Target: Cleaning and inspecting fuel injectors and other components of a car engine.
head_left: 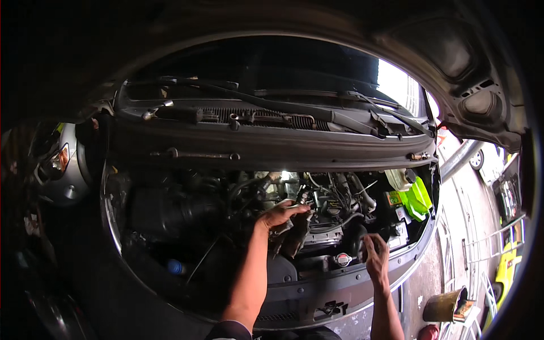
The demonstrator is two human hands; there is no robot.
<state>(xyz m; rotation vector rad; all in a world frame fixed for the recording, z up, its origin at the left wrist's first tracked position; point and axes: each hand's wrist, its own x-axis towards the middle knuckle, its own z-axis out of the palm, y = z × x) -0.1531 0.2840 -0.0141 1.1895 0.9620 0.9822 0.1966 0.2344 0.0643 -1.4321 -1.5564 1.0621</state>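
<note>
Our nearer left hand [279,215] touches a twelve-to-six metal part [304,196] at two o'clock; right hand [376,256] half-curled; either's grip we cannot tell.

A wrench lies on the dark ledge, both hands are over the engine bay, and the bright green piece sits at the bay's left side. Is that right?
Not quite: the head view shows the bright green piece at the right side of the engine bay. The wrench does lie on the dark ledge, and the left hand and right hand are over the bay.
</note>
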